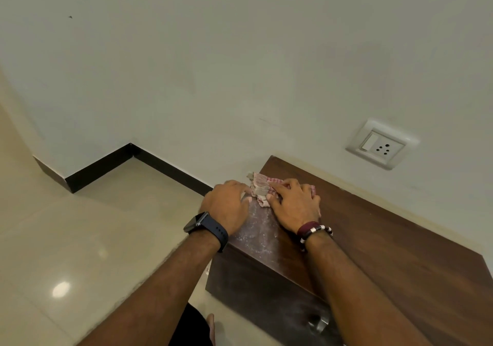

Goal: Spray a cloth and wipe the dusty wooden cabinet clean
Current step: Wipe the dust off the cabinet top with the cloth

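We are in the wiping part of the job, and by our reading it is roughly midway: no spray bottle is in view, the cloth (262, 188) is already down on the wooden cabinet (386, 239), and a pale, speckled film of dust still covers the strip of top at the left end, between our two wrists, while the broad stretch to the right looks dark and clean. We judge that this dusty patch, and perhaps the front face below it, where a greyish smear shows near the metal handle (318, 324), is what remains. Starting at the left, our left hand (229, 207), with a dark smartwatch (198, 223) on the wrist, lies palm down over the cabinet's left edge, fingers curled loosely over the rim and reaching toward the cloth's near corner; we cannot tell whether it pinches the fabric or only steadies the cabinet. Next comes the crumpled pink-and-white checked cloth, bunched near the far left corner of the top. Over its right part our right hand (294, 207), wearing beaded bracelets (316, 232), presses flat with fingers spread, pinning the cloth to the wood. Both forearms stretch straight forward from the lower edge of the view.
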